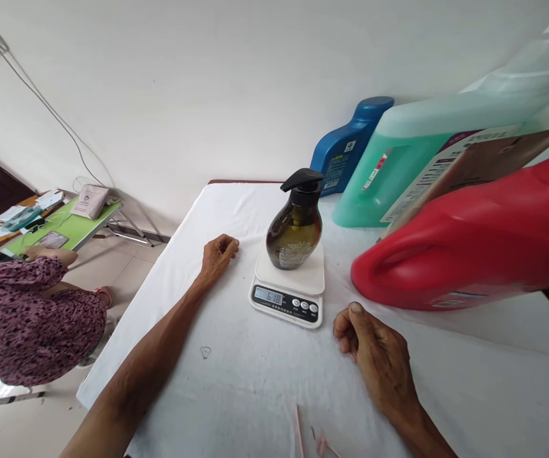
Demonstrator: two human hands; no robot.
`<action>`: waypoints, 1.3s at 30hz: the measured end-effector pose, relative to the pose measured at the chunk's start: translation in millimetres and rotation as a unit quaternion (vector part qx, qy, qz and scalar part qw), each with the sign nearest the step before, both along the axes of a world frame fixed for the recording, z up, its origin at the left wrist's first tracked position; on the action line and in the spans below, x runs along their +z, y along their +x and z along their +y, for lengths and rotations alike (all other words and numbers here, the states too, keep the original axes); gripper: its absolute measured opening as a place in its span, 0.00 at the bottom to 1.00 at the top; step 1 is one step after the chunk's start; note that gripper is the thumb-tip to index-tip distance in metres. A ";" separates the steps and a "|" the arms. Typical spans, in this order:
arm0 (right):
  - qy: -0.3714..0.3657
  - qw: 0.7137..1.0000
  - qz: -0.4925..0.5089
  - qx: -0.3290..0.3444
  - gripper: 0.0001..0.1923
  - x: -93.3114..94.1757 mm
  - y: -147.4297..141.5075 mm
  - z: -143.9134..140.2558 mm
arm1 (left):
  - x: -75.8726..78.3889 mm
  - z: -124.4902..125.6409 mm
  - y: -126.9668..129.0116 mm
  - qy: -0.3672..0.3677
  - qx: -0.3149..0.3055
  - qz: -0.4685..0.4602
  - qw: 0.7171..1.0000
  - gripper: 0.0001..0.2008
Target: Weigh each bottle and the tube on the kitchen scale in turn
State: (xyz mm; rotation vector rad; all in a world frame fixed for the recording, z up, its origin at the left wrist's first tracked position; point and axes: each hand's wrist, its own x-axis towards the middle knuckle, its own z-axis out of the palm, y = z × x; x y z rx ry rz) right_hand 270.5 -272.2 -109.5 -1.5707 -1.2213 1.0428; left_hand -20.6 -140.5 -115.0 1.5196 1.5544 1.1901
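Brown bottle (294, 232) on scale (310, 286), green-filled jug (415, 149), left hand (217, 256) and right hand (376, 353) curled closed

Two foreground hands (218, 256) (378, 356), one pump bottle (294, 234), one scale (286, 306), one blue bottle (345, 152), one green jug (398, 175), one red jug (484, 245)

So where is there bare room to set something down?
Widest: the white cloth nearer than the scale, between left forearm and right hand. A narrower gap runs between left hand and scale. Crowded: the scale, under the pump bottle, and right of it, where the red jug, green jug and blue bottle cluster.
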 end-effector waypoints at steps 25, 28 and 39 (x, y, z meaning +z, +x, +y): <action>0.001 1.000 0.004 0.003 0.36 -1.9 1.9 -0.7 | 51.5 -18.9 30.7 0.082 -0.058 -0.023 0.995 0.38; -0.013 1.000 -0.004 0.001 0.36 -4.5 3.7 -0.7 | 70.6 -21.5 57.4 0.102 -0.147 0.012 0.984 0.52; -0.059 0.998 -0.020 -0.012 0.36 -14.6 11.4 -1.8 | 77.5 13.3 79.8 0.033 -0.095 0.019 0.995 0.26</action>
